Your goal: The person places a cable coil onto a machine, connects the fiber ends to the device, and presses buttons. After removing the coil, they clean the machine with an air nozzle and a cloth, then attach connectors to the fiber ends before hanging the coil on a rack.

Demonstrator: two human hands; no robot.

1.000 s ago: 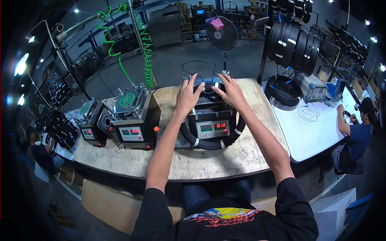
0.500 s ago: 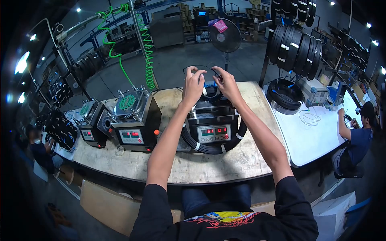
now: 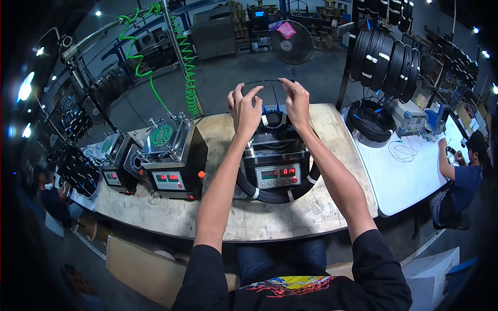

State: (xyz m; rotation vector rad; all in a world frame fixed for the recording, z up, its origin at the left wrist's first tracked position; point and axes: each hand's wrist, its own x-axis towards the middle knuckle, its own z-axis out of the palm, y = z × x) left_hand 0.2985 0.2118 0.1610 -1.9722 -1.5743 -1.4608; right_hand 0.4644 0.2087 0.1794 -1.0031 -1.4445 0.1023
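Observation:
A thin black cable [image 3: 263, 81] arcs between my raised hands, above a machine with a red digital display [image 3: 277, 173]. My right hand [image 3: 297, 103] pinches the cable between thumb and fingertips. My left hand [image 3: 245, 110] has its fingers apart and bent, and the cable runs by its fingertips; whether it grips any of it I cannot make out. One strand drops from the cable toward blue connectors on the machine's top. A black cable coil [image 3: 274, 197] with white ties hangs around the machine's front, partly hidden by the machine and my forearms.
Two similar machines, the nearer with a green round plate [image 3: 163, 136], stand left on the wooden bench [image 3: 228, 220]. Cable coils hang on a rack [image 3: 381, 65] at right. A white table [image 3: 399, 186] holds a coil and instruments. People sit at both sides. A fan [image 3: 290, 44] stands behind.
My hands have moved slightly apart, and the cable between them is stretched wider. The display in front changed from 61 and 0.3 to 1 and 0.14.

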